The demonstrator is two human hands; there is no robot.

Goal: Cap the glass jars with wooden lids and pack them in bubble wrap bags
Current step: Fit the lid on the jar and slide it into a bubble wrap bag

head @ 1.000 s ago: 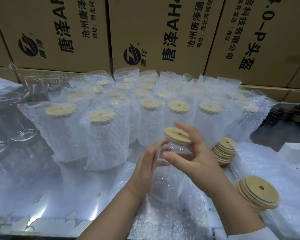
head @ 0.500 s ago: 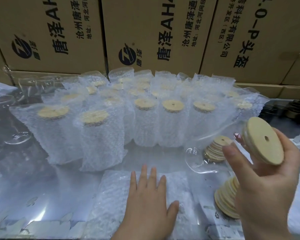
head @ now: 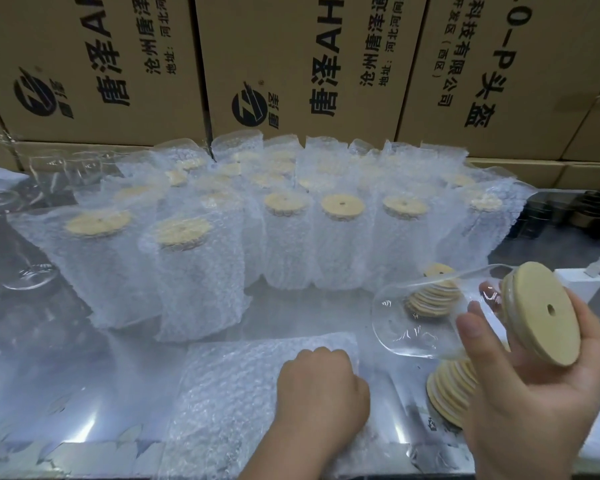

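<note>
**Trainee:** What is the status of the unit in hand?

**Supervisor:** The right hand [head: 534, 393] grasps one clear glass jar [head: 416, 320] near its mouth, with the thumb across the glass. The jar is held in the air on its side, base pointing left, above the right part of the reflective table [head: 84, 410]. A round wooden lid with a centre hole [head: 541, 313] is seated on the mouth. Capping of this unit looks complete.

**Trainee:** And the left hand?

**Supervisor:** The left hand [head: 321, 389] rests knuckles-up on the flat, empty bubble wrap bag [head: 236, 393], which lies at the near table edge. The fingers are curled at the bag's far right corner. The fingertips are hidden, so whether they pinch the film cannot be determined. Jar and bag are apart.

**Trainee:** Overall progress?

**Supervisor:** Judged well advanced. Several rows of bagged, capped jars [head: 184, 271] stand upright behind the flat bag, in front of the brown printed cardboard cartons [head: 291, 64]. The next step is to bag the held jar. Two stacks of loose wooden lids [head: 451, 393] lie beside the right hand. What appear to be bare glass jars [head: 25, 268] sit at far left. Further units therefore probably await capping and packing, but their count cannot be read.
</note>
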